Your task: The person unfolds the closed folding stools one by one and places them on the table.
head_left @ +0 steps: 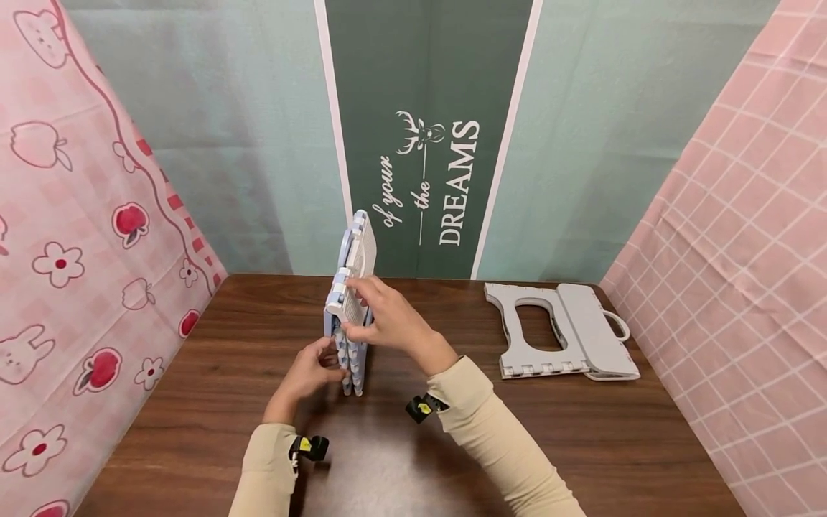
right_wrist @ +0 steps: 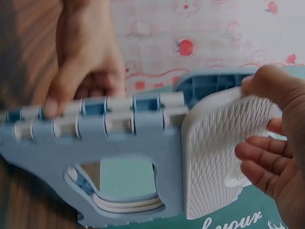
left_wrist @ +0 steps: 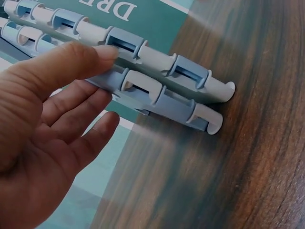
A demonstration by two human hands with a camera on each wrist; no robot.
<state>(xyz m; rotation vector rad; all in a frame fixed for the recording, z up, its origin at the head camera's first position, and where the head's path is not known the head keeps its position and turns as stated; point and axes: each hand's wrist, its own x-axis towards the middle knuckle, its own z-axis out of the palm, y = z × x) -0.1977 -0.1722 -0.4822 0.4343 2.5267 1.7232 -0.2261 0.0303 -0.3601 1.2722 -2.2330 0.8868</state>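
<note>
A blue and white folding step stool [head_left: 365, 244] stands on edge on the table, its panels folded close but partly apart at the seat. My left hand [head_left: 306, 370] is low on the near side, its thumb pressing the hinged edge of a leg panel, with the fingers behind in the left wrist view. Higher up, my right hand [head_left: 399, 316] holds the seat part. The right wrist view has its thumb on the edge of the white textured seat half [right_wrist: 219, 143] and the other fingers curled in front of that face.
To the right, a second folding stool [head_left: 575, 362], pale grey with a loop handle, lies flat on the brown wooden table [head_left: 388, 459]. A green curtain [head_left: 258, 143] with lettering hangs behind, and pink patterned cloths [head_left: 97, 287] hang at both sides.
</note>
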